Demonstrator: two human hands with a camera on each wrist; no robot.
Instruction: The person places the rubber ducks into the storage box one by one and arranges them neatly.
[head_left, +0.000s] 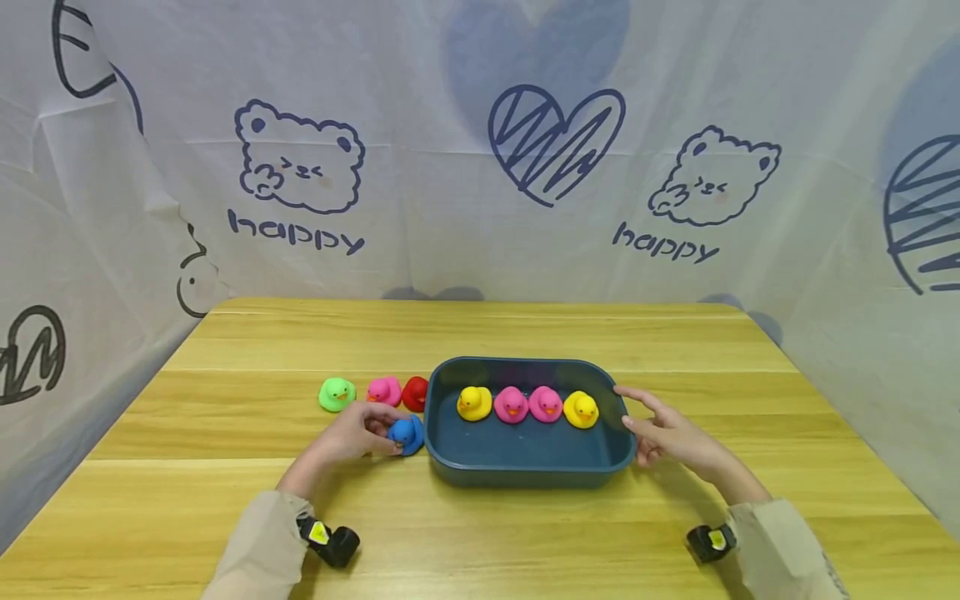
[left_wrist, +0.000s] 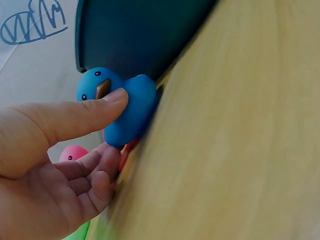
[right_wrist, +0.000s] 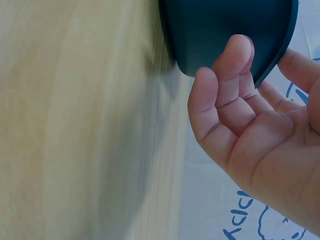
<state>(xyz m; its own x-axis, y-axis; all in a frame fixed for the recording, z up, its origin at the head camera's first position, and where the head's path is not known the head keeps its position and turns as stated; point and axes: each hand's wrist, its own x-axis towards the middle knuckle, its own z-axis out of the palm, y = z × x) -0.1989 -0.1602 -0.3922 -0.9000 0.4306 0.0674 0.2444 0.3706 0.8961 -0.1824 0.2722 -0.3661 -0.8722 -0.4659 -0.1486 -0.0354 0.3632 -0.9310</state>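
Note:
My left hand (head_left: pixel 362 429) pinches a blue rubber duck (head_left: pixel 406 435) between thumb and fingers, just outside the left end of a dark teal bin (head_left: pixel 525 477). In the left wrist view the thumb lies across the blue duck (left_wrist: pixel 132 112), below its bill. At the bin's right end my right hand (head_left: pixel 670 433) has its fingertips at the rim, fingers loosely bent. Inside the bin, two pink ducks (head_left: pixel 512 406) sit between a yellow duck (head_left: pixel 475 403) on the left and another yellow duck (head_left: pixel 581 409) on the right.
Left of the bin stand a green duck (head_left: pixel 337 394), a pink duck (head_left: pixel 384 390) and a red duck (head_left: pixel 416 393), the red one close against the bin's wall. All rest on a wooden table (head_left: pixel 480 550). A printed white cloth (head_left: pixel 420 183) hangs behind it.

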